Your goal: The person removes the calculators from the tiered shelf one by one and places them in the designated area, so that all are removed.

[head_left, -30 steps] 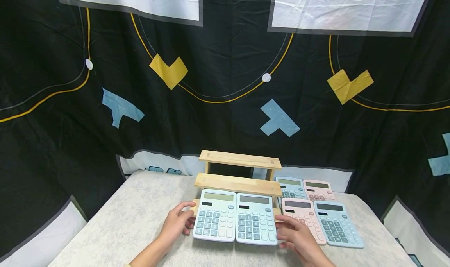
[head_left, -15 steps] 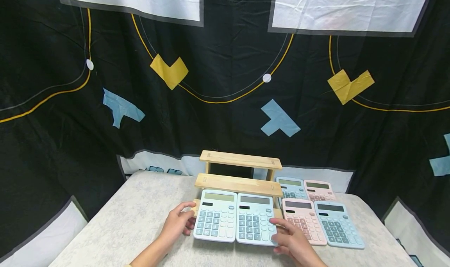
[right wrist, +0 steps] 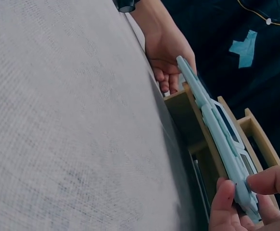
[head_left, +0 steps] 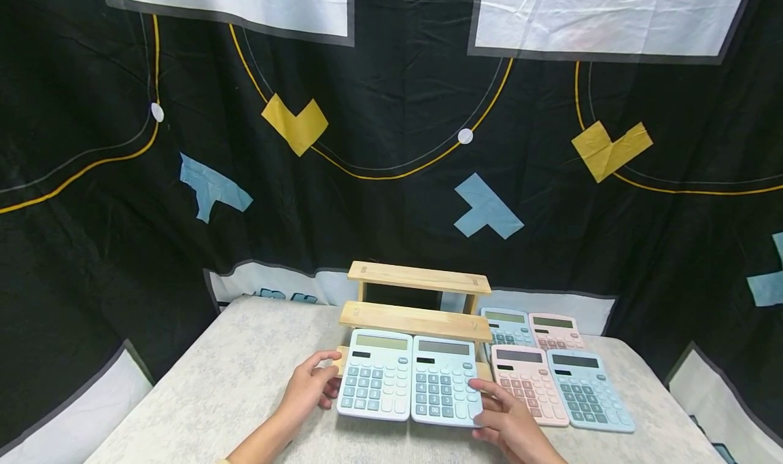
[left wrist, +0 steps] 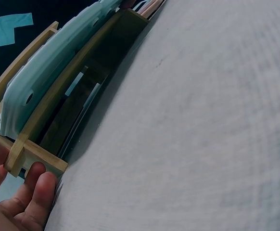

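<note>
Two light blue calculators lean side by side on the lowest tier of a wooden stepped rack: the left calculator and the right calculator. My left hand grips the rack's left end; in the left wrist view its fingers curl round the wooden corner. At the other side, my right hand pinches the lower right corner of the right calculator. In the right wrist view the calculator's edge lies between a digit on its face and fingers behind it.
Right of the rack lie a pink calculator and a blue calculator. Behind them are another blue calculator and a pink one. A black cloth hangs behind the pale table.
My right hand has shifted slightly left, from beside the right calculator's edge onto its lower right corner. The left hand, the rack and the calculators look unmoved.
</note>
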Available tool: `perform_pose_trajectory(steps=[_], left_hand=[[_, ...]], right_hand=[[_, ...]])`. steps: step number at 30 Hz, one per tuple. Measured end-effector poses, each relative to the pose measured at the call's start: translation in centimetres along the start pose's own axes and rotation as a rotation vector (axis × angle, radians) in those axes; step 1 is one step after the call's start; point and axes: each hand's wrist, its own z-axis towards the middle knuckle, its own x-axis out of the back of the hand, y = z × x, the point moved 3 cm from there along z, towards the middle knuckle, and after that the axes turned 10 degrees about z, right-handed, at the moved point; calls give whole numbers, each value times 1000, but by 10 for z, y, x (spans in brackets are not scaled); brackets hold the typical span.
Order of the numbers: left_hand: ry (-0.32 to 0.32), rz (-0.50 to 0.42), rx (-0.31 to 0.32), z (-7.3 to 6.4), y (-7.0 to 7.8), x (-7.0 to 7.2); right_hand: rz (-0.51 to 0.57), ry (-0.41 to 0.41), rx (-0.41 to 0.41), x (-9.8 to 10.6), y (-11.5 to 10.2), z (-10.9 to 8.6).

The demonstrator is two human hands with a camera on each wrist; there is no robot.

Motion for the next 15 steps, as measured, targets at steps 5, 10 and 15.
perform_pose_trajectory(steps=[5, 10, 15], left_hand=[[0, -1, -3, -1, 0, 0], [4, 9, -1, -1, 0, 0], [9, 12, 0, 0, 0, 0]], right_hand=[[0, -46, -4, 1, 0, -2], [-17, -82, -10, 2, -1, -3], [-16, -88, -16, 2, -1, -5]])
